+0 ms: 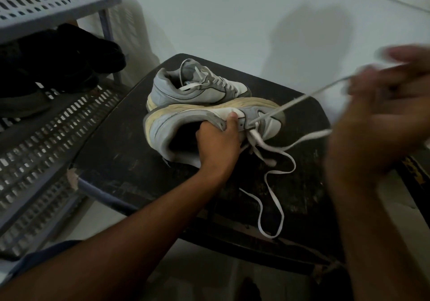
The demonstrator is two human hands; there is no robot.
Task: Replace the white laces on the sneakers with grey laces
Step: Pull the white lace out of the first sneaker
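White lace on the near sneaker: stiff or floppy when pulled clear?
Likely floppy: the white lace lies in slack loops on the dark table. Probably light, since the right hand draws one strand taut. It looks flat, so unlikely to roll.

A dark, scratched bench (130, 161) sits in the middle. At nine o'clock stands a grey rack (46, 124) full of holes, with black shoes (69, 59) on its shelf.

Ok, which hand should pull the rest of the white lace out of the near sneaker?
Right hand: it already seems to hold the taut white lace, while the left hand steadies the near sneaker.
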